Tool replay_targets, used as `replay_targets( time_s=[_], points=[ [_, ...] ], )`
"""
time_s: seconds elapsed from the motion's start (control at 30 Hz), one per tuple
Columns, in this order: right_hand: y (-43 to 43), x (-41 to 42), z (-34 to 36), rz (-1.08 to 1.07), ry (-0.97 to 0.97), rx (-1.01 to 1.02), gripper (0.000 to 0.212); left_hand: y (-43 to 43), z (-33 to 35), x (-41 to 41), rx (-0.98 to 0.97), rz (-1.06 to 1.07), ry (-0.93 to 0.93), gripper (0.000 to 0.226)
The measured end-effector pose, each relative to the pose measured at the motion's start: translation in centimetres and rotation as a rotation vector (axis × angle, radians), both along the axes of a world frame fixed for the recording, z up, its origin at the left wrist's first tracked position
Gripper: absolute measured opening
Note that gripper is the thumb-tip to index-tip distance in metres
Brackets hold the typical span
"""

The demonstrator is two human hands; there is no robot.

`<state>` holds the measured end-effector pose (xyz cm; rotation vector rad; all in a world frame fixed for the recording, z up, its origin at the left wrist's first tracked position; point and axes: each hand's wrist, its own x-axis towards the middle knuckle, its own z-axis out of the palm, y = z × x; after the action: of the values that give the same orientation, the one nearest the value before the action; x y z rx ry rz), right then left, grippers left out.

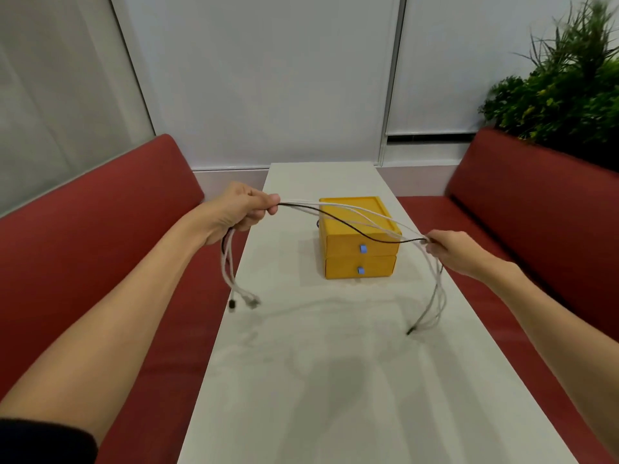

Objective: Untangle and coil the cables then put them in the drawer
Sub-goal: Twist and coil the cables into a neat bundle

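One black cable [350, 227] and at least three white cables [368, 212], their exact number unclear, run as one slack bundle with its long axis from 9 o'clock to 3 o'clock, held in the air above the white worktop [335, 363]. The left hand [239, 209] has its grip closed around the bundle at 9 o'clock; the right hand [452, 249] pinches it at 3 o'clock. Loose ends hang below each hand. Behind the bundle, toward 12 o'clock, one yellow drawer unit [375, 259] sits on the worktop with two closed drawers and two blue knobs. Two red benches [100, 246] flank the worktop, and one plant [569, 85] stands at 2 o'clock.
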<state>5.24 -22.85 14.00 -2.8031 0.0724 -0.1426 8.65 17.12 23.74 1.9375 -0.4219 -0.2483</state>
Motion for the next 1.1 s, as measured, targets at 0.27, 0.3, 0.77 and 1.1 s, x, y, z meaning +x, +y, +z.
replay_targets(
  time_s=[0.27, 0.3, 0.77, 1.1],
  points=[
    [12.7, -1.1, 9.6, 0.422, -0.149, 0.154, 0.073, -7.4, 1.9, -0.6, 0.148, -0.168, -0.108, 0.031],
    [14.1, -1.1, 10.0, 0.470, -0.162, 0.144, 0.063, -8.0, 2.2, -0.7, 0.152, -0.187, -0.123, 0.033],
    [12.9, -1.4, 9.8, 0.618, -0.141, -0.099, 0.058, -5.7, 1.5, -1.7, 0.099, -0.260, -0.079, 0.028],
    [6.8, 0.0, 8.9, 0.618, -0.521, -0.224, 0.017, -1.0, 1.1, -1.9, 0.115, -0.196, -0.040, 0.028]
  ],
)
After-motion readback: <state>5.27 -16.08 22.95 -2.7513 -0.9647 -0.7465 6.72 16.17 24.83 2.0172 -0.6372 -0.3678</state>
